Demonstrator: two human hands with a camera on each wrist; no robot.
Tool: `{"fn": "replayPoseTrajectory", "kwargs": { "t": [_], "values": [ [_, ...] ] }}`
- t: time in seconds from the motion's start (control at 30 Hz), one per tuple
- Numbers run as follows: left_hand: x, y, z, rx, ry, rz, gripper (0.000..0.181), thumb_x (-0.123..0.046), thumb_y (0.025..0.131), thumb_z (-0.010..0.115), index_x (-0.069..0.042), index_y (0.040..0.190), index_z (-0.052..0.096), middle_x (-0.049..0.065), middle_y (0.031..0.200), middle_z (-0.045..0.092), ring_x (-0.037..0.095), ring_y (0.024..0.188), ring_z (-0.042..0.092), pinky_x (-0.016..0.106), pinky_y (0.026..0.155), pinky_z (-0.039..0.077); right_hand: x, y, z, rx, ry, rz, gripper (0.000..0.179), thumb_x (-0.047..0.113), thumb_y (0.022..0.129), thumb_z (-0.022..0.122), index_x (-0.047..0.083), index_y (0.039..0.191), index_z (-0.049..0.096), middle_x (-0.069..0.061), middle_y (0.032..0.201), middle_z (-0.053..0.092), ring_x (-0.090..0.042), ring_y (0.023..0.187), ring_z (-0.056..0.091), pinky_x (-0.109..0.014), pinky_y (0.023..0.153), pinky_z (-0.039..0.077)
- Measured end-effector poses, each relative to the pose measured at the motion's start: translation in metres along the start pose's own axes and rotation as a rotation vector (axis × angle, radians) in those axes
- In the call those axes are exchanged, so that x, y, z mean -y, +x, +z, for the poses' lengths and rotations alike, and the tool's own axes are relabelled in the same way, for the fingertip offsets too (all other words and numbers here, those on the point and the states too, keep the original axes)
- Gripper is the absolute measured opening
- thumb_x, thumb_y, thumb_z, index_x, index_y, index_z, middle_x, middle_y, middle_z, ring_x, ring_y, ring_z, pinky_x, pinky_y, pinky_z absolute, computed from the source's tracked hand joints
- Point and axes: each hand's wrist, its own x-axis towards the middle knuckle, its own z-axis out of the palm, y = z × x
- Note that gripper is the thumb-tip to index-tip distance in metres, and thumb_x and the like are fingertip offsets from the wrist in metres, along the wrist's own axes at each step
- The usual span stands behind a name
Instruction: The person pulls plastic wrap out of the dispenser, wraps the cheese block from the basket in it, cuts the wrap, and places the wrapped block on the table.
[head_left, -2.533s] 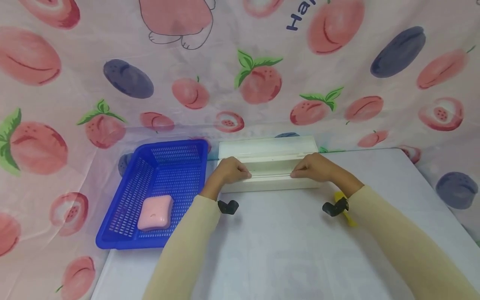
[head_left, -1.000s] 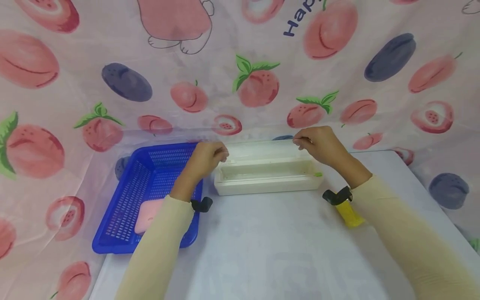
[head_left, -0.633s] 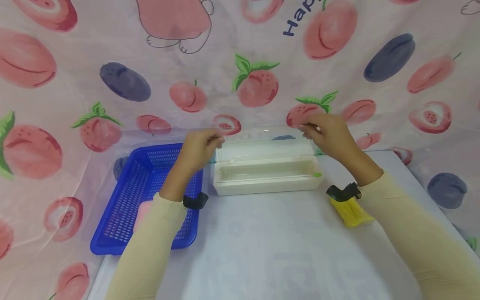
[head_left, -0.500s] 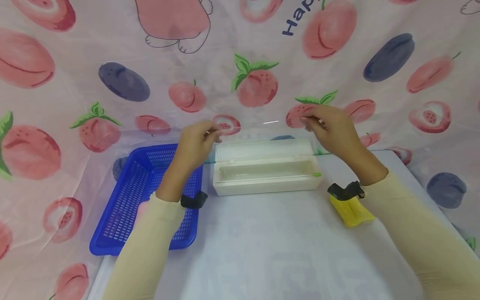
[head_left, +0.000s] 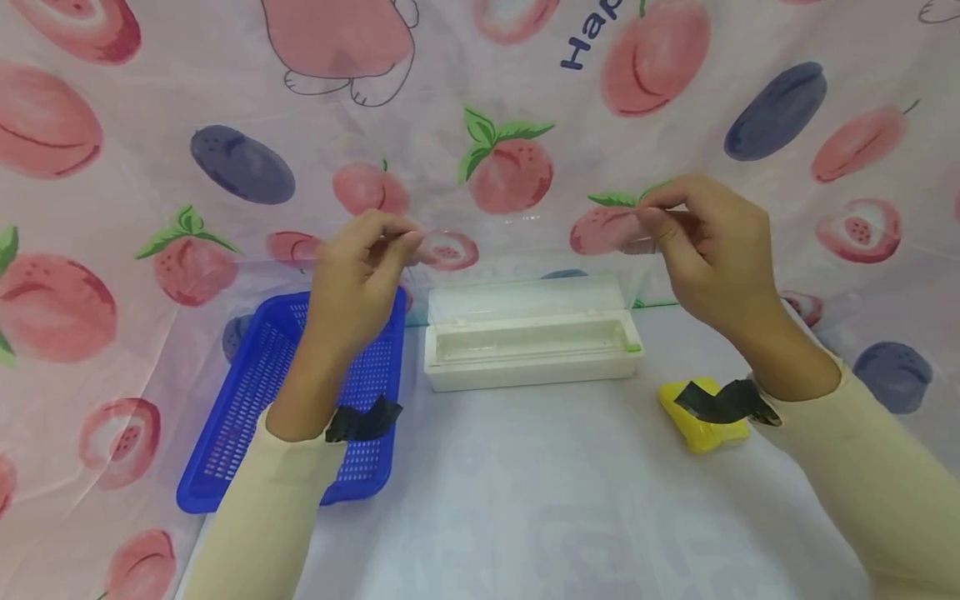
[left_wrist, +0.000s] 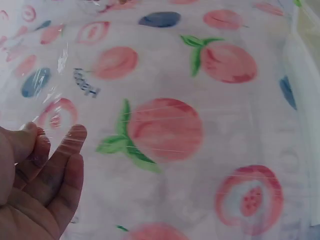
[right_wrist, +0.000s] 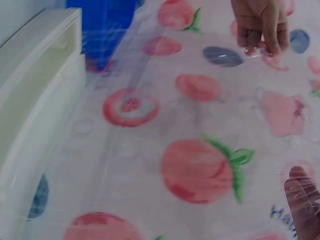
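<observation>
A sheet of cling film (head_left: 517, 220), clear and marked only by glints, stretches between my two raised hands. My left hand (head_left: 352, 283) pinches its left corner between thumb and forefinger; in the left wrist view fine creases run through the film (left_wrist: 165, 137) away from those fingers. The other top corner is pinched by my right hand (head_left: 712, 250). Behind and below stands a long white cling film dispenser (head_left: 532, 369) with its clear lid (head_left: 525, 300) up and a green cutter tab (head_left: 633, 347) at its right end. Where the film's lower end lies is hard to see.
On the left stands a blue plastic basket (head_left: 382, 450), partly behind my left arm. A yellow packet (head_left: 705, 429) lies on the white-covered table (head_left: 555, 500) under my right wrist. A fruit-print sheet (head_left: 525, 100) hangs behind.
Both hands have risen from the dispenser's front edge and come toward me, drawing film out and spreading slightly apart. The pink box in the basket is now hidden by my left arm.
</observation>
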Motion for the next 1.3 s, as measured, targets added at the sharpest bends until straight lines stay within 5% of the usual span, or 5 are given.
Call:
{"fn": "replayPoseTrajectory", "kwargs": {
  "t": [0.37, 0.57, 0.83, 1.03, 1.3],
  "values": [
    [-0.023, -0.039, -0.033, 0.249, -0.199, 0.059, 0.014, 0.008, 0.094, 0.064, -0.002, 0.099, 0.072, 0.007, 0.101, 0.074, 0.007, 0.089, 0.072, 0.017, 0.081, 0.056, 0.029, -0.032, -0.029, 0.229, 0.337, -0.056, 0.018, 0.011, 0.098, 0.067, -0.007, 0.1, 0.07, -0.002, 0.096, 0.076, 0.001, 0.088, 0.072, -0.011, 0.078, 0.054],
    [-0.037, -0.058, -0.04, 0.303, -0.107, 0.131, 0.021, 0.005, 0.091, 0.069, -0.013, 0.101, 0.077, -0.003, 0.095, 0.079, 0.004, 0.078, 0.067, 0.013, 0.07, 0.049, 0.037, -0.055, -0.041, 0.242, 0.353, -0.119, 0.035, 0.028, 0.1, 0.064, -0.006, 0.095, 0.071, 0.006, 0.095, 0.078, 0.007, 0.069, 0.058, -0.007, 0.061, 0.043],
    [-0.046, -0.083, -0.041, 0.354, -0.084, 0.121, 0.026, 0.009, 0.087, 0.072, -0.013, 0.101, 0.076, -0.003, 0.094, 0.079, 0.006, 0.085, 0.073, 0.015, 0.076, 0.055, 0.043, -0.077, -0.053, 0.311, 0.509, -0.066, 0.015, 0.006, 0.099, 0.064, -0.008, 0.098, 0.07, -0.002, 0.102, 0.08, 0.005, 0.079, 0.067, -0.009, 0.062, 0.046],
    [-0.05, -0.1, -0.036, 0.393, -0.111, 0.115, 0.024, 0.006, 0.088, 0.072, -0.013, 0.101, 0.076, -0.006, 0.094, 0.078, 0.002, 0.08, 0.069, 0.014, 0.074, 0.054, 0.048, -0.096, -0.061, 0.361, 0.458, -0.068, 0.01, 0.005, 0.098, 0.065, -0.001, 0.1, 0.073, 0.005, 0.101, 0.079, 0.005, 0.058, 0.033, -0.009, 0.052, 0.032],
    [-0.05, -0.139, -0.034, 0.496, -0.204, 0.233, 0.019, -0.005, 0.099, 0.063, -0.017, 0.109, 0.074, -0.007, 0.099, 0.077, 0.0, 0.086, 0.068, 0.012, 0.077, 0.052, 0.049, -0.129, -0.055, 0.606, 0.534, -0.076, 0.038, -0.015, 0.086, 0.066, 0.014, 0.111, 0.071, 0.007, 0.1, 0.077, 0.003, 0.087, 0.065, -0.013, 0.068, 0.049]
  ]
}}
